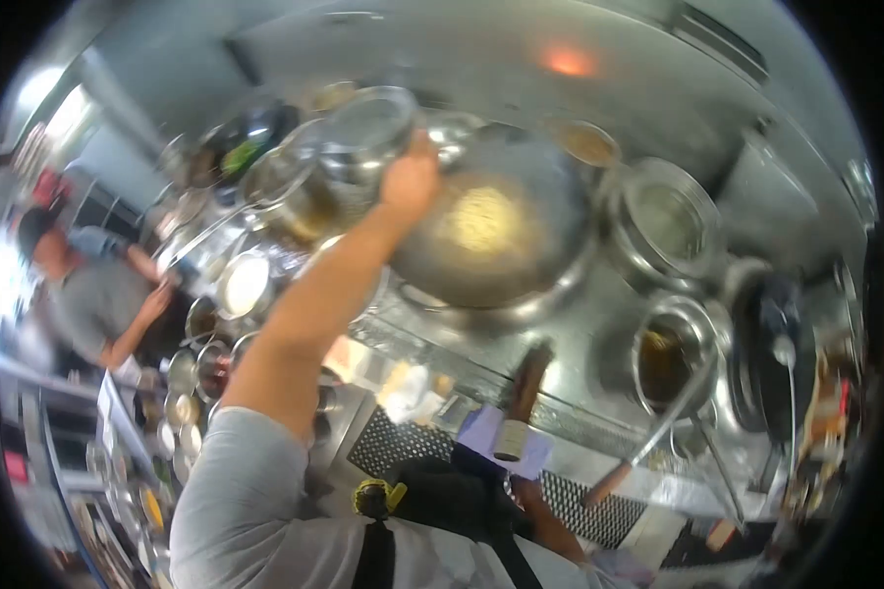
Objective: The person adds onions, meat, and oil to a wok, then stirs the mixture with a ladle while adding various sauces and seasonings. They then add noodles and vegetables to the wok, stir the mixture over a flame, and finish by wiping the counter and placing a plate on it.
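Note:
Blurred by motion, my left hand [411, 182] is stretched forward at the right edge of a round metal pot [371, 123]; its fingers are too smeared to show whether they grip it. Right of this hand, a large dark wok [550, 211] holds a pale yellow heap of food [483, 220]. The wok's handle [528, 381] points toward my body, with a purple cloth [535, 454] around its lower end. Just below the cloth is my right hand [526, 493], partly in view, its fingers mostly hidden.
Metal pots [666, 221] and a container of dark liquid [660, 363] stand on the right. A long-handled ladle [653, 442] lies across the front right. Several bowls [246, 283] are on the left, where another person [103, 294] stands. Perforated metal [403, 447] borders the front.

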A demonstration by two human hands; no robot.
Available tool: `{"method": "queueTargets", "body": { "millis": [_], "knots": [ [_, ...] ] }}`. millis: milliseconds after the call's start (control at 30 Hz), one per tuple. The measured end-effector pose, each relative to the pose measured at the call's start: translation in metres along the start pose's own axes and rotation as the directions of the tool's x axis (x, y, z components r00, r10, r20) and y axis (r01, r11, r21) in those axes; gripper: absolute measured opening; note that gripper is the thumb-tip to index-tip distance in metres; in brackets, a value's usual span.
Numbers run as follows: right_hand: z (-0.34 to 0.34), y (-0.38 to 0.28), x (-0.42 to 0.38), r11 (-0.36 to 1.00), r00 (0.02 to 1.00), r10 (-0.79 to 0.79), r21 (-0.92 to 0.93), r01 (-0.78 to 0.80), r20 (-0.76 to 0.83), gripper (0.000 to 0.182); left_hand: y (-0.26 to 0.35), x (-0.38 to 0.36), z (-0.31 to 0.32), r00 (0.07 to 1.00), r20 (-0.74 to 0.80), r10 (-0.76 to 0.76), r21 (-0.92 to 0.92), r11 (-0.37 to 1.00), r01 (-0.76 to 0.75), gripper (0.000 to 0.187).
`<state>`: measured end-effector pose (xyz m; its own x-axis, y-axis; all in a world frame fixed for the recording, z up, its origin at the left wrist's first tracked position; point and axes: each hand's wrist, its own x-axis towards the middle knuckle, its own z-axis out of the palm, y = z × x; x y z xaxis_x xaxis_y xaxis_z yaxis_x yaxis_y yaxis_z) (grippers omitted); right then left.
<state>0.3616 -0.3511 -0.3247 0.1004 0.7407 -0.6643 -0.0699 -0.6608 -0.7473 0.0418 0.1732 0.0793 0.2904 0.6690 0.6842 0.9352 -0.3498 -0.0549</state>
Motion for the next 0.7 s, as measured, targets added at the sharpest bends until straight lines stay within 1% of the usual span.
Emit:
{"method": "queueTargets", "body": {
  "millis": [33, 67, 100, 133, 167, 200, 233, 300, 367, 433, 467, 500, 567, 600, 633, 667, 700],
  "knots": [
    [0.003, -0.014, 0.001, 0.998, 0.998, -0.008, 0.065, 0.004, 0.058, 0.026, -0.009, -0.009, -0.001, 1.000, -0.017, -0.010, 0.008, 1.000, 0.010, 0.020],
    [0.008, -0.027, 0.004, 0.999, 0.995, -0.020, 0.031, 0.017, 0.100, 0.025, -0.016, -0.019, -0.006, 0.999, -0.033, -0.023, 0.022, 0.999, 0.024, 0.020],
    [0.012, -0.037, 0.011, 0.999, 0.989, -0.030, -0.014, 0.033, 0.143, 0.025, -0.002, -0.025, -0.048, 0.991, 0.010, -0.135, -0.117, 0.984, 0.136, 0.016],
    [0.018, -0.044, 0.014, 0.996, 0.983, -0.038, -0.077, 0.053, 0.179, 0.024, -0.003, -0.042, -0.056, 0.960, -0.120, -0.254, -0.309, 0.928, 0.207, 0.010],
    [0.026, -0.054, 0.019, 0.989, 0.976, -0.040, -0.129, 0.070, 0.215, 0.024, 0.001, -0.059, -0.080, 0.915, -0.083, -0.396, -0.479, 0.821, 0.312, 0.008],
    [0.033, -0.061, 0.021, 0.980, 0.968, -0.040, -0.178, 0.086, 0.249, 0.023, -0.003, -0.082, -0.094, 0.884, 0.009, -0.467, -0.580, 0.718, 0.385, 0.017],
    [0.040, -0.067, 0.022, 0.969, 0.959, -0.039, -0.223, 0.105, 0.281, 0.023, 0.005, -0.095, -0.140, 0.751, 0.290, -0.594, -0.612, 0.488, 0.622, 0.018],
    [0.054, -0.076, 0.020, 0.938, 0.939, -0.034, -0.314, 0.148, 0.343, 0.022, 0.003, -0.148, -0.191, 0.732, 0.437, -0.523, -0.754, 0.231, 0.615, 0.018],
    [0.069, -0.084, 0.016, 0.894, 0.918, -0.027, -0.401, 0.200, 0.397, 0.021, 0.001, -0.203, -0.241, 0.646, 0.545, -0.534, -0.763, 0.002, 0.646, 0.018],
    [0.081, -0.095, 0.012, 0.834, 0.897, -0.026, -0.484, 0.263, 0.442, 0.020, -0.003, -0.258, -0.305, 0.535, 0.630, -0.563, -0.717, -0.157, 0.679, 0.020],
    [0.086, -0.101, 0.012, 0.795, 0.889, -0.039, -0.524, 0.304, 0.456, 0.020, -0.013, -0.301, -0.316, 0.540, 0.598, -0.592, -0.751, -0.179, 0.635, 0.020],
    [0.088, -0.111, 0.013, 0.746, 0.882, -0.063, -0.565, 0.353, 0.468, 0.019, -0.010, -0.326, -0.360, 0.472, 0.609, -0.638, -0.725, -0.205, 0.658, 0.018],
    [0.095, -0.136, 0.018, 0.616, 0.859, -0.140, -0.636, 0.465, 0.493, 0.018, -0.012, -0.400, -0.420, 0.370, 0.551, -0.748, -0.758, -0.263, 0.596, 0.018],
    [0.099, -0.159, 0.025, 0.514, 0.843, -0.212, -0.678, 0.526, 0.494, 0.018, -0.008, -0.436, -0.452, 0.295, 0.511, -0.807, -0.770, -0.278, 0.574, 0.017],
    [0.109, -0.176, 0.031, 0.416, 0.807, -0.258, -0.693, 0.588, 0.531, 0.018, -0.004, -0.476, -0.475, 0.230, 0.423, -0.876, -0.805, -0.247, 0.540, 0.018],
    [0.123, -0.195, 0.038, 0.316, 0.765, -0.291, -0.697, 0.643, 0.574, 0.017, 0.005, -0.518, -0.501, 0.142, 0.325, -0.935, -0.830, -0.210, 0.517, 0.019],
    [0.143, -0.210, 0.041, 0.224, 0.718, -0.308, -0.686, 0.692, 0.624, 0.017, 0.021, -0.548, -0.533, 0.004, 0.235, -0.972, -0.790, -0.188, 0.583, 0.022]
  ]
}}
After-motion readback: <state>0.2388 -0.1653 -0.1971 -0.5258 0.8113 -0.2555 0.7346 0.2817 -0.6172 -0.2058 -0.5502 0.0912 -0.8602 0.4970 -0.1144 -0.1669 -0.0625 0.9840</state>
